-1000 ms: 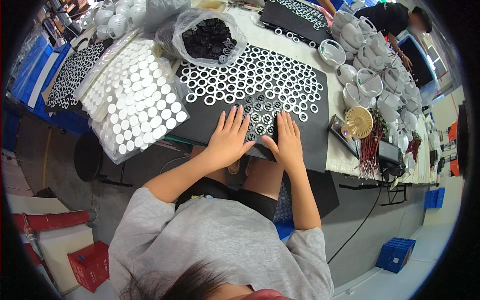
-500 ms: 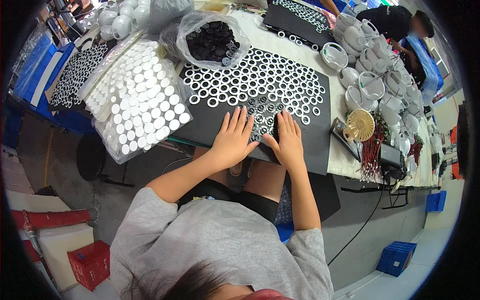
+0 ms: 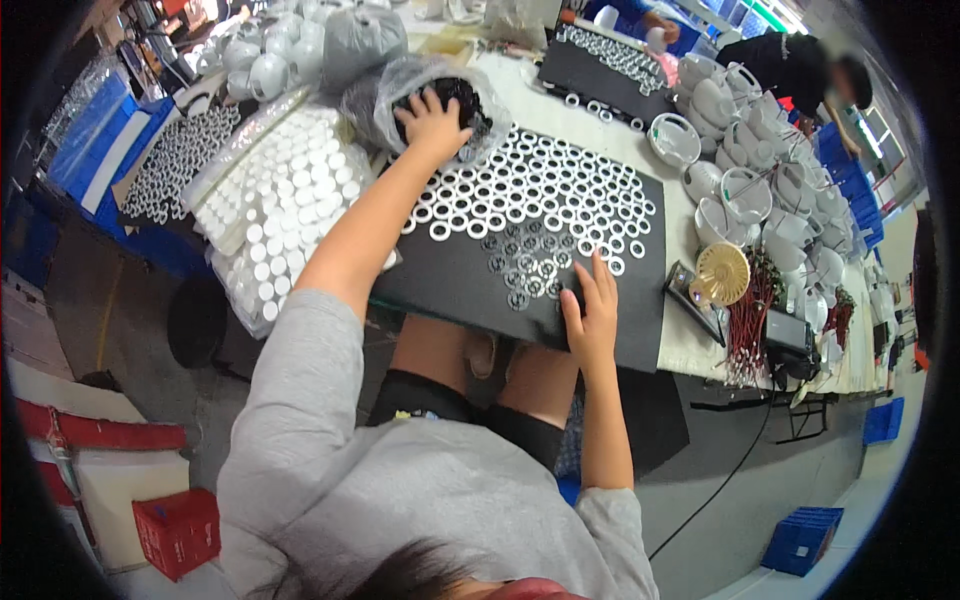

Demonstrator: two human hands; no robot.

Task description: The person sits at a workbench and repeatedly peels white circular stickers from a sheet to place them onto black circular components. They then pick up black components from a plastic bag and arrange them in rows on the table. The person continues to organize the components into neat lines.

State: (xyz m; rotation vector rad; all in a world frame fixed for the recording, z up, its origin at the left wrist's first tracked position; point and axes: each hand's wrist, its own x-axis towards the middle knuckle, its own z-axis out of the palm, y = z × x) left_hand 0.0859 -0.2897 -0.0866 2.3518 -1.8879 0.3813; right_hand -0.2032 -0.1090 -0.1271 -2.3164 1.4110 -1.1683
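My left hand (image 3: 434,132) reaches over the mouth of a clear plastic bag (image 3: 497,92), its fingers spread on the small black plastic parts (image 3: 470,98) inside. Whether a fingertip has hooked any of them cannot be seen. On a black board (image 3: 440,290) in front of me lie many white rings (image 3: 515,175) in close rows. Nearer to me, a loose group of dark, see-through round parts (image 3: 520,262) sits below the rings. Beside this group my right hand (image 3: 594,318) rests on the board, open, with its fingers apart.
Left of the board lies a clear bag of white discs (image 3: 268,230). A yellow fan (image 3: 722,273) and red wires (image 3: 752,325) are at the right, before a heap of white housings (image 3: 745,180). Another ring-covered board (image 3: 600,75) is farther back. A person (image 3: 790,70) stands far right.
My left hand has left the group of dark round parts and gone up and left to the bag. My right hand has shifted slightly toward me and stays beside the group.
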